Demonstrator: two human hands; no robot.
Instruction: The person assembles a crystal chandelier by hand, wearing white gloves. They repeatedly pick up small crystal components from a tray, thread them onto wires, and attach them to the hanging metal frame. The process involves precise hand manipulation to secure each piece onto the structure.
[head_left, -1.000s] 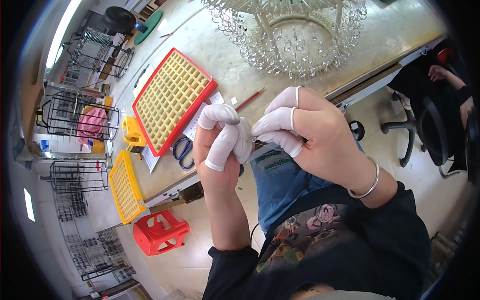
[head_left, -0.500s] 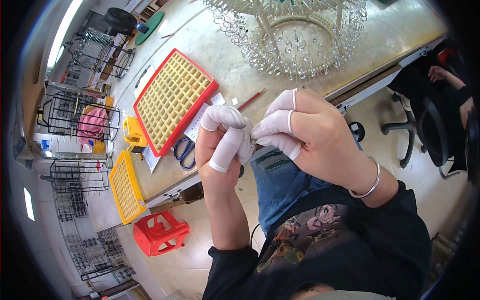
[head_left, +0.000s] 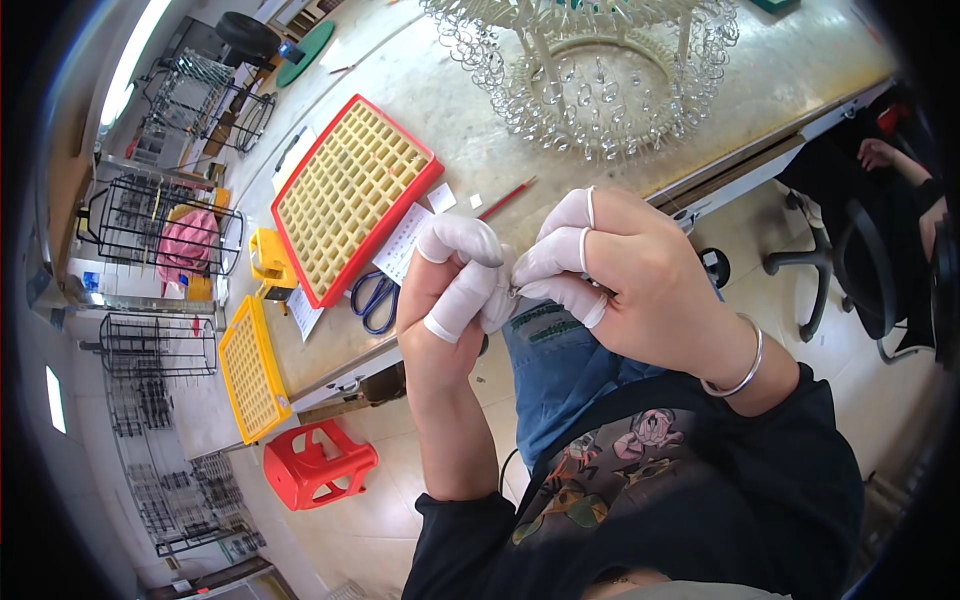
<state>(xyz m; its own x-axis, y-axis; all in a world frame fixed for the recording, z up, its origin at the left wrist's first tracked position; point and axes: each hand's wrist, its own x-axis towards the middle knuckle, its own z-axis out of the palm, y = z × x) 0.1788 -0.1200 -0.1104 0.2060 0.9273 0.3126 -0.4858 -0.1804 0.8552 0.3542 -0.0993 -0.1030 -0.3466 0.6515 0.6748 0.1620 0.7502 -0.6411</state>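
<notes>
My left hand (head_left: pixel 465 280) and my right hand (head_left: pixel 600 260) meet in front of me above my lap, near the table's front edge. White finger cots cover several fingertips on both; the left cots have a grey smudge. Both hands are closed, fingertips pinched together around a tiny shiny piece (head_left: pixel 514 292). Its kind cannot be made out, since the fingers hide most of it. Past my left hand lies a red-framed tray (head_left: pixel 430 178) with rows of pale, square compartments. A red pencil (head_left: pixel 507 199) rests on the table beyond my fingertips.
A round tiered rack (head_left: pixel 600 45) hung with many small clear loops stands at the back. Blue-handled scissors (head_left: pixel 375 303), a printed sheet (head_left: pixel 402 243), a yellow device (head_left: pixel 268 258) and a yellow tray (head_left: pixel 250 370) sit leftward. A red stool (head_left: pixel 318 465) stands below; another person (head_left: pixel 905 165) sits at right.
Both hands keep the same pinch, with only a slight shift of the fingers. The whole view has moved a little; nothing is taken up or let go.
</notes>
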